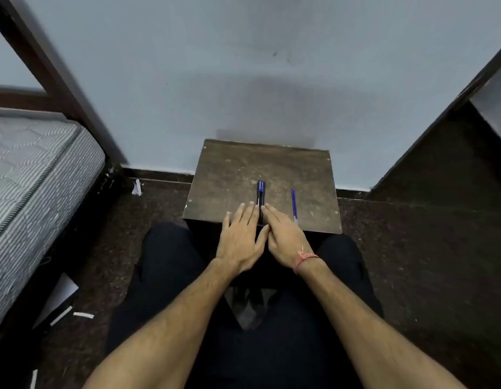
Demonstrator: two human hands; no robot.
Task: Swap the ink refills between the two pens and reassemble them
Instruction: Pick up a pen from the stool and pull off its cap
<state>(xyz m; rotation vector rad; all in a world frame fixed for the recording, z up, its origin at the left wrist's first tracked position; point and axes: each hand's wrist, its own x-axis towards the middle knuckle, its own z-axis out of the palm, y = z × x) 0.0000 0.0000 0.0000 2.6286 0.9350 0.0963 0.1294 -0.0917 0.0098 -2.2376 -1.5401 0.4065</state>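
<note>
Between the two flat hands lies the dark pen [261, 196], running straight away from the person on the small brown table [229, 175]. The left hand [239, 238] rests palm down just beside its near end, fingers straight and together, holding nothing. The right hand [284, 240] mirrors it on the other side, fingers also straight and flat, empty too; whether either index finger actually touches the barrel cannot be told. Flanking the pen this way probably keeps it from rolling and sets both hands ready to lift it. Just beyond the right hand's outer edge lies a thin blue piece [294, 204], either a slim pen or a bare refill; it is too small to say which. Judging from that, the swap looks barely begun or mid-way.

On the right wrist sits a red thread band [305, 259]. Well off to the left hand's side stands a bed with a grey mattress [33, 175], and paper scraps [72, 315] lie on the floor. Nothing blocks either hand's reach.
</note>
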